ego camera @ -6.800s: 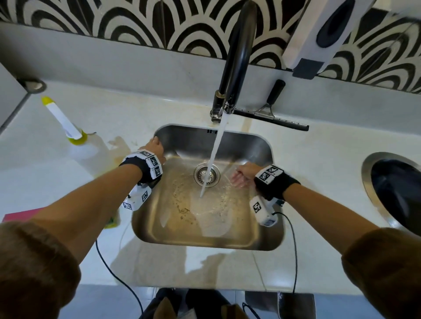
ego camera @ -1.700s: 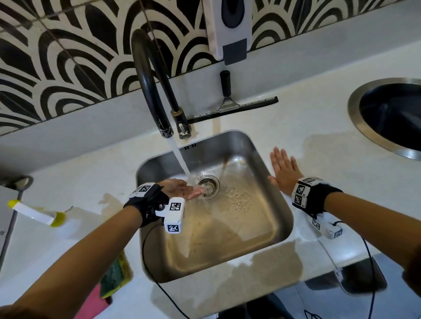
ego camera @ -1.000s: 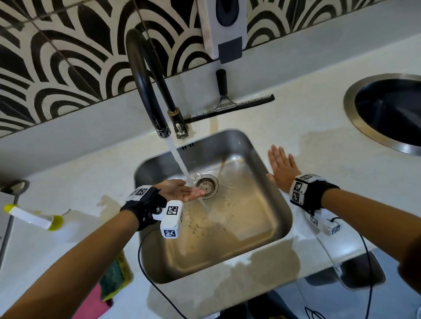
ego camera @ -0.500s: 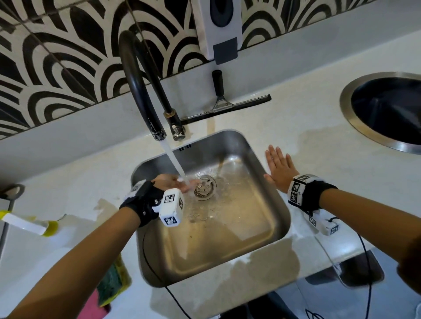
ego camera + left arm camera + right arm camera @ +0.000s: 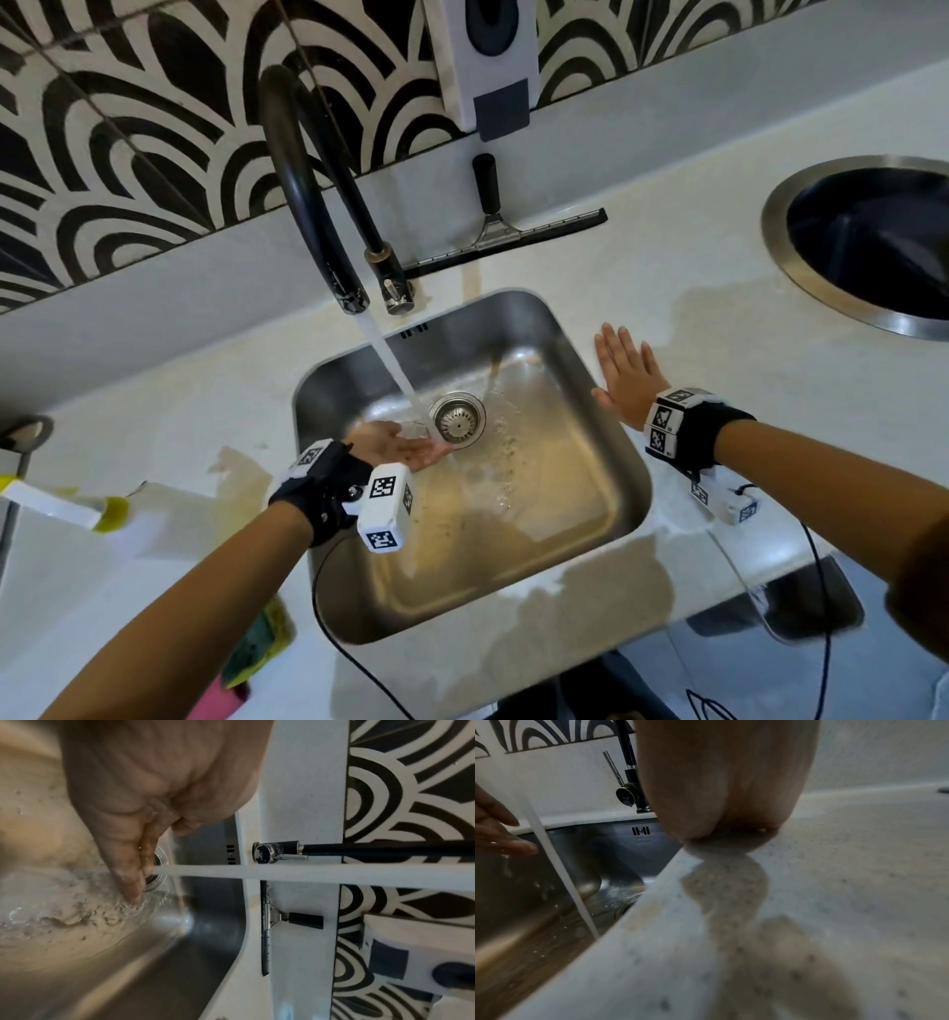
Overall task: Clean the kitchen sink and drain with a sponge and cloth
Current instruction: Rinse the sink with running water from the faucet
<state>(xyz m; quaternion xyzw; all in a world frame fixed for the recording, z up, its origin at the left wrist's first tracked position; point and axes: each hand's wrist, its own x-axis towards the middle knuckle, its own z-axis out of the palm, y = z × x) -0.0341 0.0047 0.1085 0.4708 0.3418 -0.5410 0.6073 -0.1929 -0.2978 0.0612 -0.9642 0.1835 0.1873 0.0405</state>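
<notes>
The steel sink [image 5: 606, 519] holds running water from the black faucet [image 5: 303, 169], and crumbs lie on its bottom. The round drain [image 5: 458, 419] sits at the back of the basin. My left hand [image 5: 405, 447] is palm-up with straight fingers in the water stream [image 5: 395, 375], just left of the drain; in the left wrist view the fingers [image 5: 128, 866] reach over the drain [image 5: 159, 870]. My right hand [image 5: 624, 372] lies flat with spread fingers on the counter right of the sink. A green-and-yellow sponge [image 5: 257, 647] lies on a pink cloth [image 5: 221, 706] at the lower left.
A squeegee [image 5: 503, 231] lies behind the sink against the wall. A soap dispenser [image 5: 488, 56] hangs above it. A round black bin opening [image 5: 868, 241] is set in the counter [image 5: 693, 267] at right. A white bottle with yellow cap [image 5: 67, 509] lies at left.
My left hand has slid slightly down and left under the stream, uncovering the drain. My right hand stays flat on the counter.
</notes>
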